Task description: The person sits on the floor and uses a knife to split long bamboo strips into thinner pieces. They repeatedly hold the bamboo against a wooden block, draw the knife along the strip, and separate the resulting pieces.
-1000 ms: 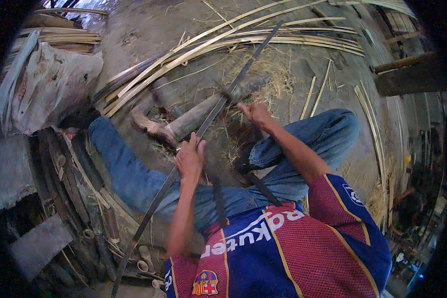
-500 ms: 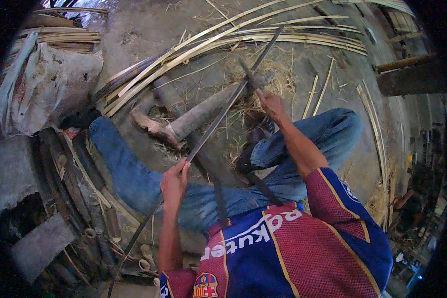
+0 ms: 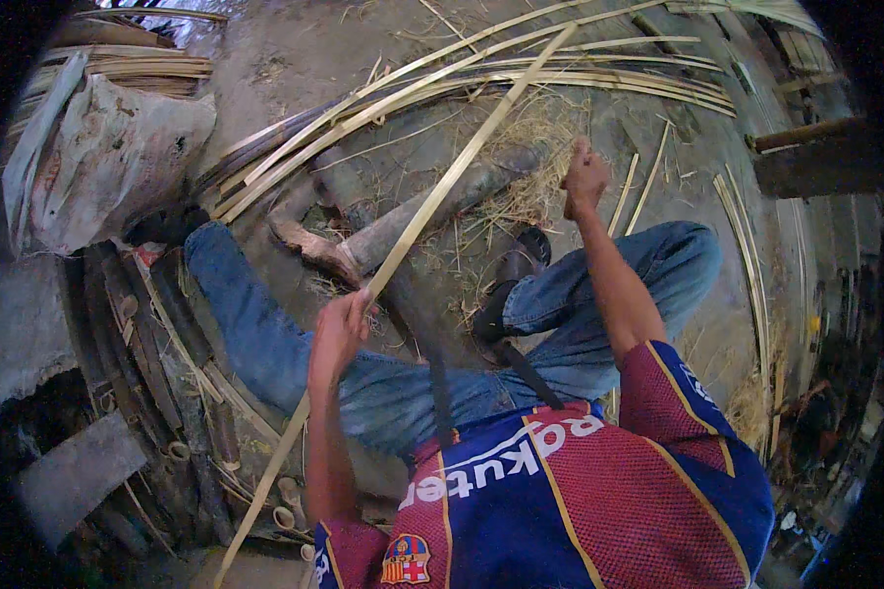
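My left hand (image 3: 340, 329) is closed around a long, pale bamboo strip (image 3: 442, 187). The strip slants from the lower left, past my left forearm, up to the far bundle of strips. It crosses over a round grey log (image 3: 403, 232) lying on the floor between my legs. My right hand (image 3: 585, 182) is raised to the right of the strip, apart from it, with its fingers curled into a fist. Whatever that fist holds is hidden; no blade can be made out there. Thin shavings (image 3: 550, 128) lie around the log's far end.
Several long split strips (image 3: 403, 96) curve across the floor beyond the log. A whitish sack (image 3: 118, 167) stands at the far left, near stacked strips. Dark bamboo poles (image 3: 133, 334) lie left of my leg. More pale strips (image 3: 746, 260) lie at the right.
The bamboo strip showed its dark face and now shows its pale face. My right hand, which held a knife against the strip, has moved right and away from it; the blade no longer shows.
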Action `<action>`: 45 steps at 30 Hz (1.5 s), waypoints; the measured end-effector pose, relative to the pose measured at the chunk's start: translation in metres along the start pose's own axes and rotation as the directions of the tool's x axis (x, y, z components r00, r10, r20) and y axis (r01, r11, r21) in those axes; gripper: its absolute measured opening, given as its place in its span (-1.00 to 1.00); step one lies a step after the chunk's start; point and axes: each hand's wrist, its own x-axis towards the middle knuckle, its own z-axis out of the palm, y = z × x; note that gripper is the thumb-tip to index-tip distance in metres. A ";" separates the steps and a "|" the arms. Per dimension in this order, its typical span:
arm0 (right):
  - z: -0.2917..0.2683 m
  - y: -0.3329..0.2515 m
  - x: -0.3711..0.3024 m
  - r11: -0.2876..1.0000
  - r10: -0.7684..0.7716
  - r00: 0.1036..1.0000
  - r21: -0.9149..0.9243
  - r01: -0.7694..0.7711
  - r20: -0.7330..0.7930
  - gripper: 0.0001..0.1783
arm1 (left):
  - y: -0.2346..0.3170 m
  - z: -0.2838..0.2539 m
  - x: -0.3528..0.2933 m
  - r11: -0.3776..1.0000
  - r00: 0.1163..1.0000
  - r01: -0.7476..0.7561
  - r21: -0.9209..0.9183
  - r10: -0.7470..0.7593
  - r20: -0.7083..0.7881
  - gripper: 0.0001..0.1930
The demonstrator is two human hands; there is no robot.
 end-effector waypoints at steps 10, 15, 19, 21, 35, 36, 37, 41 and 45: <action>0.023 0.030 -0.046 0.756 -0.191 0.830 -0.461 0.464 0.523 -0.32 | -0.034 0.000 0.037 0.986 0.952 0.084 -0.147 -0.036 0.306 -0.52; 0.037 0.005 -0.124 0.894 -0.091 0.574 -0.187 0.407 0.814 -0.39 | -0.042 0.019 0.036 0.985 0.992 -0.113 0.129 0.118 -0.037 -0.55; 0.031 -0.008 -0.205 0.779 -0.211 0.236 0.017 0.627 0.949 -0.40 | -0.019 0.017 0.024 0.980 0.986 -0.111 0.163 0.129 -0.109 -0.55; 0.026 -0.018 -0.206 0.766 -0.243 0.180 0.074 0.638 0.953 -0.39 | -0.021 0.017 0.020 0.978 0.987 -0.081 0.193 0.106 -0.119 -0.58; 0.029 0.023 -0.109 0.776 -0.287 0.498 -0.106 0.622 0.818 -0.30 | -0.035 0.010 0.008 0.981 0.994 -0.083 0.173 0.093 -0.055 -0.56; 0.030 0.024 -0.109 0.753 -0.328 0.471 -0.074 0.654 0.819 -0.29 | -0.038 0.007 0.005 0.977 0.994 -0.095 0.193 0.105 -0.043 -0.55; 0.026 0.022 -0.094 0.821 -0.231 0.632 -0.201 0.534 0.740 -0.26 | -0.041 0.004 -0.002 0.983 0.998 -0.059 0.176 0.064 -0.023 -0.55; 0.011 0.044 -0.012 0.770 -0.096 0.891 -0.534 0.349 0.444 -0.22 | -0.046 0.002 -0.010 0.995 0.996 0.015 0.103 -0.024 0.089 -0.60; 0.023 0.057 -0.042 0.786 -0.113 0.774 -0.420 0.453 0.623 -0.25 | -0.030 0.023 0.008 0.962 0.952 -0.256 0.093 0.268 -0.145 -0.68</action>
